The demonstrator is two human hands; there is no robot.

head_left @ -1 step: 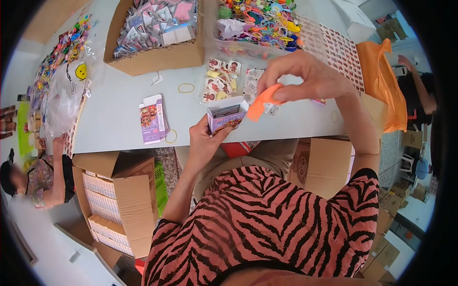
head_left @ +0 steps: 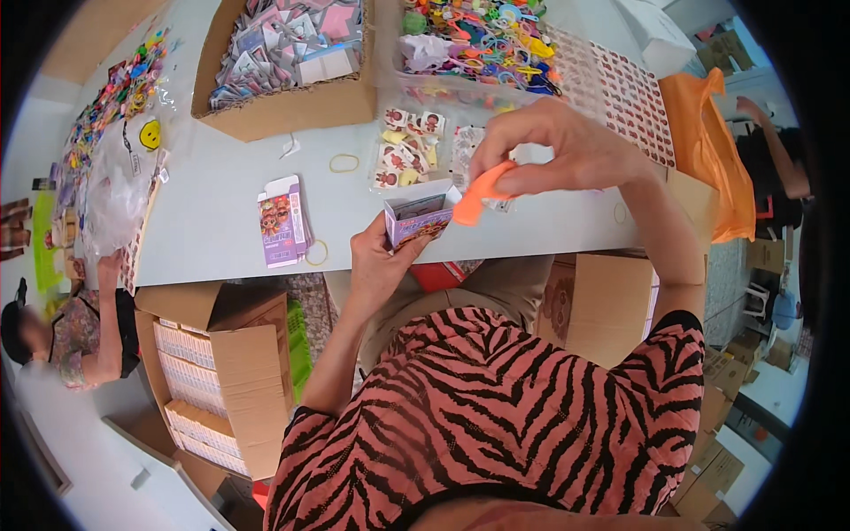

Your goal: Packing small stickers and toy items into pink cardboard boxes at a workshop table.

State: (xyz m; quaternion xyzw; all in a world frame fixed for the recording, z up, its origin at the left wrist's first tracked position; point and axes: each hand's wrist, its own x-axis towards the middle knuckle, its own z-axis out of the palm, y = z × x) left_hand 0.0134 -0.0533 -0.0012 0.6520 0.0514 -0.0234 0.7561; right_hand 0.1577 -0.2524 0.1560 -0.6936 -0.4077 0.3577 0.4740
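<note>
My left hand (head_left: pixel 382 265) is wrapped round a small purple carton (head_left: pixel 423 225), its top open toward the far side. Something flat and grey shows inside the carton. Between the thumb and fingers of my right hand (head_left: pixel 553 155) is a bright orange, soft-looking piece (head_left: pixel 481 196); its exact kind I cannot make out. The orange piece hangs by the carton's right rim, and from here I cannot tell whether they touch. On the table to the left lies another purple carton (head_left: pixel 282 221) with its flap up.
A cardboard box of small flat packets (head_left: pixel 288 53) and a clear bin of colourful trinkets (head_left: pixel 478 44) stand at the back. Bags of printed pieces (head_left: pixel 409 150) lie before them. An orange bag (head_left: pixel 708 159) is at right. Below left, an open carton (head_left: pixel 252 380) holds packed boxes. A person (head_left: pixel 88 332) works at left.
My right hand has shifted slightly left with the orange piece, whose lower end is now closer to the purple carton's rim. My left hand has stayed in place.
</note>
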